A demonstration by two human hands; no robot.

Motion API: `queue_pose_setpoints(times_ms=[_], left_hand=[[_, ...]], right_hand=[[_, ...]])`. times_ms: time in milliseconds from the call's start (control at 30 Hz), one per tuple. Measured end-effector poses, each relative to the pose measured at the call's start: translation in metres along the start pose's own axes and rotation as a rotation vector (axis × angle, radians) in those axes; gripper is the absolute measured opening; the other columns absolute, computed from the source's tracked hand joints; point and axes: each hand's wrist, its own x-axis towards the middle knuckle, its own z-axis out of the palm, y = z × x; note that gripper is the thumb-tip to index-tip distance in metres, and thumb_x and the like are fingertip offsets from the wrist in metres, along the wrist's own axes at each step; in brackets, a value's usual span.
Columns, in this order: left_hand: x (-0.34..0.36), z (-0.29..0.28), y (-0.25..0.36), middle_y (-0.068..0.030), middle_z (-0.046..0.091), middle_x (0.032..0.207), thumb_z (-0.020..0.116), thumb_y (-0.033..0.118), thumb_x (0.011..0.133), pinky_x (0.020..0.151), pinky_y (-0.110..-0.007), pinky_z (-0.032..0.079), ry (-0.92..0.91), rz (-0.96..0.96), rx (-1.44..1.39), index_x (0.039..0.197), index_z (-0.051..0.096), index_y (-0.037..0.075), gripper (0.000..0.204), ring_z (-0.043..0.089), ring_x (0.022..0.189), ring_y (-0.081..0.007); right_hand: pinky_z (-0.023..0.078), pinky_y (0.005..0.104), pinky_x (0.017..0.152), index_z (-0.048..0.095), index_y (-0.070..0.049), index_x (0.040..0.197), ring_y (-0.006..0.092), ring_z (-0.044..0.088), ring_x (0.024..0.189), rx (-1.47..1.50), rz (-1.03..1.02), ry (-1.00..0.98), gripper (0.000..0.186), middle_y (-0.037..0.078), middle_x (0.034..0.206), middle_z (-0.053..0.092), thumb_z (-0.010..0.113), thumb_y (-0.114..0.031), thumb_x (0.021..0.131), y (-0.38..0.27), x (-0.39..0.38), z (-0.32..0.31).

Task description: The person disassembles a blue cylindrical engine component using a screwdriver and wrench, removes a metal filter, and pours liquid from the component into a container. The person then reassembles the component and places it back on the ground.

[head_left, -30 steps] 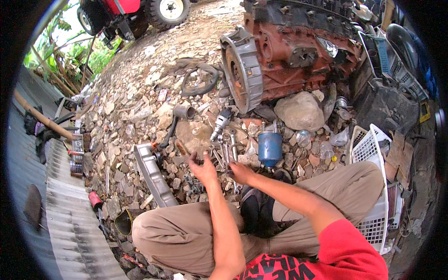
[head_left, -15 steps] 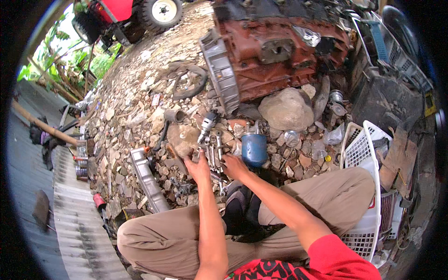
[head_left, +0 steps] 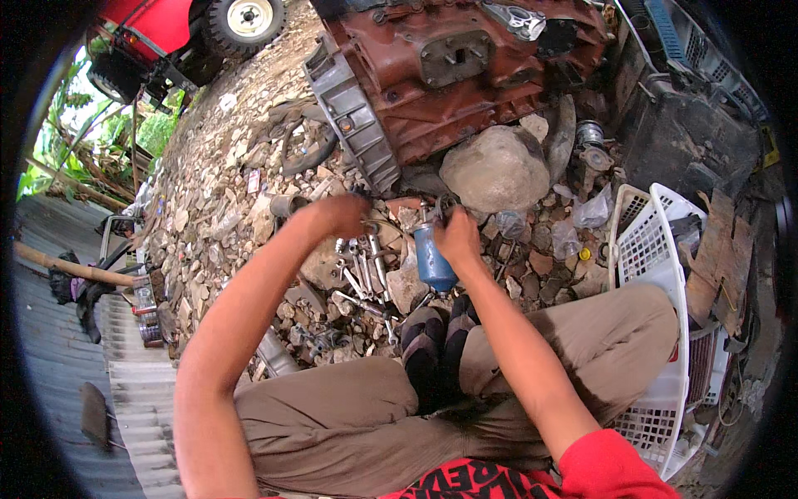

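A blue filter canister with a metal head stands slightly tilted on the stones in front of my shoes. My right hand is closed around its upper part, by the head. Farther left, my left hand is closed over the spot beside the grey gearbox flange. A dark bit shows at its fingertips, but what it holds is hidden behind the hand. Several metal wrenches lie just below the left hand, on and beside a flat stone.
A big rust-red gearbox casing fills the far side, with a large rock before it. White plastic crates stand at my right. Left are a black hose and corrugated metal sheets. A red vehicle is farther off.
My right hand has left the wrenches and taken hold of the blue canister, which now leans. My left hand has moved up and away, over where a black-and-silver tool lay. The view has shifted.
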Motion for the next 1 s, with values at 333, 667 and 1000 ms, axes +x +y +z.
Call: queue_pose_setpoints(times_ms=[333,667,1000], left_hand=[[0.058,0.059,0.044,-0.0193,0.064,0.110,0.062,0.037,0.085,0.095,-0.050,0.048,0.108,0.300,0.060,0.118,0.059,0.003,0.047,0.061,0.110,-0.0364],[0.083,0.100,0.007,-0.0234,0.067,0.101,0.060,0.038,0.086,0.088,-0.048,0.051,0.025,0.369,-0.061,0.109,0.063,0.000,0.044,0.064,0.100,-0.0404],[0.044,0.126,-0.002,-0.0232,0.066,0.109,0.056,0.041,0.090,0.091,-0.049,0.050,0.142,0.278,-0.163,0.116,0.061,0.002,0.046,0.062,0.104,-0.0426]], right_hand=[[0.049,0.0451,0.094,0.042,0.013,0.130,0.0422,0.061,0.111,0.103,0.201,-0.148,0.116,0.032,0.119,0.060,0.079,-0.070,0.058,0.056,-0.007,0.035],[0.045,0.0398,0.101,0.052,0.001,0.128,0.0292,0.059,0.114,0.315,0.268,-0.212,0.090,0.018,0.124,0.062,0.089,-0.045,0.060,0.056,-0.005,0.031],[0.044,0.0422,0.102,0.045,0.002,0.137,0.0322,0.055,0.121,0.628,0.478,-0.514,0.104,0.021,0.135,0.053,0.081,-0.061,0.062,0.070,-0.010,0.024]])
